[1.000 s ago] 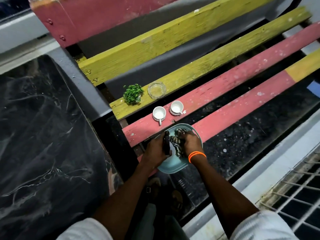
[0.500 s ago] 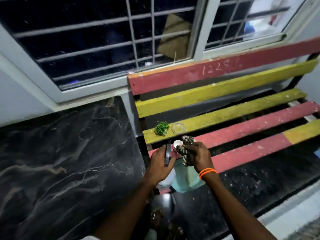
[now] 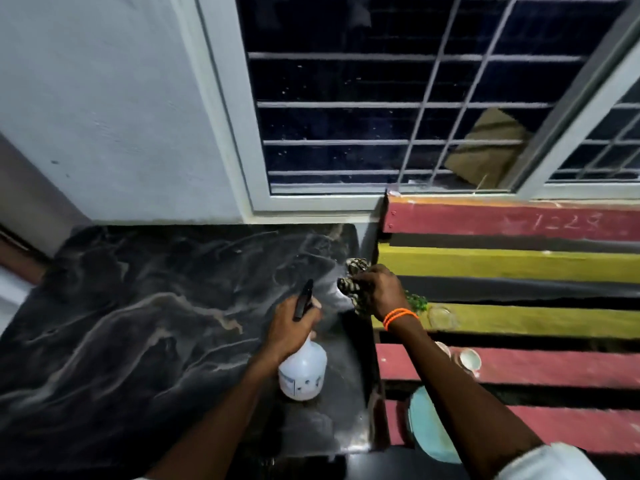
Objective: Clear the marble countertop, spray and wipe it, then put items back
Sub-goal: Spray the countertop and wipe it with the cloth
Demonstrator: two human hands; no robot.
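Dark marble countertop [image 3: 138,323] bare. Slatted bench [image 3: 519,320] beside it carries green sprig [image 3: 417,302], glass dish [image 3: 441,317], cups [image 3: 470,360], teal plate [image 3: 420,427].

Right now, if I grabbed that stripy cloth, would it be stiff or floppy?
Probably floppy: the cloth is scrunched up in the right hand, with folds bulging out. Likely light too, since one hand holds it in the air easily. It shouldn't roll or break.
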